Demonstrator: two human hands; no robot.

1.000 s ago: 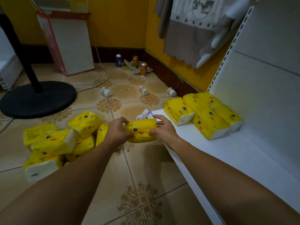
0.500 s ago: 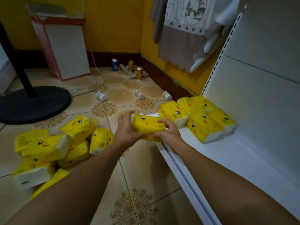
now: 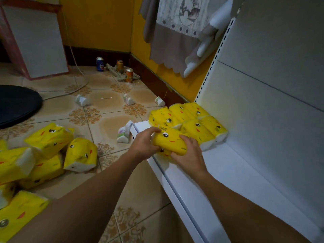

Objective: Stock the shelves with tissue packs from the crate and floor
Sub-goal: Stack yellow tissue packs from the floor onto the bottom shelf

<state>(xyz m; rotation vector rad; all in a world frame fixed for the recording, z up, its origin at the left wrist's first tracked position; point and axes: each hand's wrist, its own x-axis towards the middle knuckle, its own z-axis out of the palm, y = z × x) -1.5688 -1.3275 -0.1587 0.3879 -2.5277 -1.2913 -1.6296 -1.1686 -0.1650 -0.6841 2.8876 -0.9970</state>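
Yellow cartoon-face tissue pack (image 3: 169, 142), its small print unreadable, gripped endwise by curled left hand (image 3: 142, 146) and right hand (image 3: 189, 155) at shelf (image 3: 228, 172) front edge.

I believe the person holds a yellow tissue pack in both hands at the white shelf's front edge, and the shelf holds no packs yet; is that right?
Not quite: the head view shows the shelf already holding stocked packs at its far end. The left hand and right hand do hold the tissue pack at its front edge.

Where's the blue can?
The blue can stands on the floor by the wall, upper left in the head view, left of two orange cans.
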